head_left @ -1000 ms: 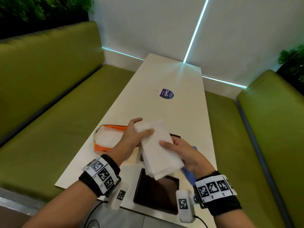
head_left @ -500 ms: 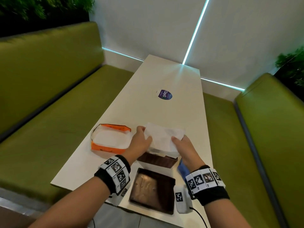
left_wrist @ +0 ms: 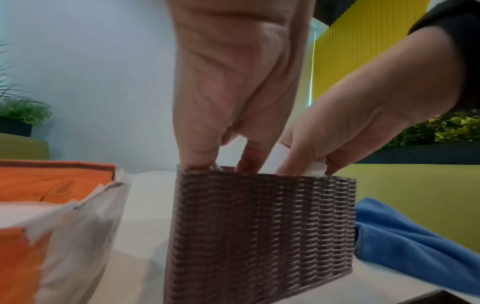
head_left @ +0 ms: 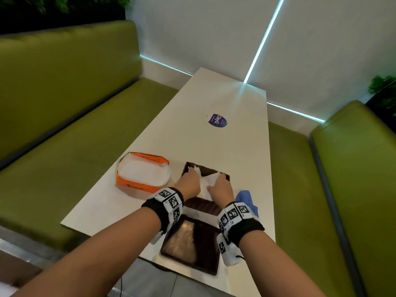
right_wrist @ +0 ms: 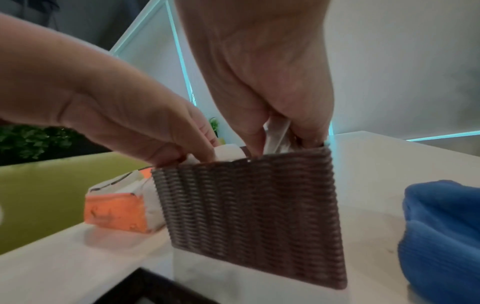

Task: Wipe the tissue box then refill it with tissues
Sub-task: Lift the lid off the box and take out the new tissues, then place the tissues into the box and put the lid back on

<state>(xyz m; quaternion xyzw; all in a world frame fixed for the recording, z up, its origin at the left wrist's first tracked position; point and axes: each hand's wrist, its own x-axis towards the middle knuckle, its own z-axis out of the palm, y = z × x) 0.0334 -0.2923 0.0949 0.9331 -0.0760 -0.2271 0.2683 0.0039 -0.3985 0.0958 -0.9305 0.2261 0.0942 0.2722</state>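
Note:
The brown woven tissue box (head_left: 202,206) stands open on the white table (head_left: 214,144), with a stack of white tissues (head_left: 209,181) lowered into it. My left hand (head_left: 188,181) holds the stack's left end, fingers pointing down into the box's left side. My right hand (head_left: 220,185) pinches the right end inside the box's right side. In the left wrist view the left hand (left_wrist: 223,164) dips past the box (left_wrist: 259,226) rim. In the right wrist view tissue shows between the thumb and fingers of the right hand (right_wrist: 280,144) above the box (right_wrist: 249,205).
The box's dark lid (head_left: 192,247) lies near the table's front edge. An opened orange tissue pack (head_left: 143,174) sits left of the box, a blue cloth (head_left: 246,199) right of it. A round purple sticker (head_left: 217,120) lies farther back. Green benches flank the table.
Both hands carried the tissue stack from above the lid forward and down into the box. The stack was held up in the air; now it sits mostly inside.

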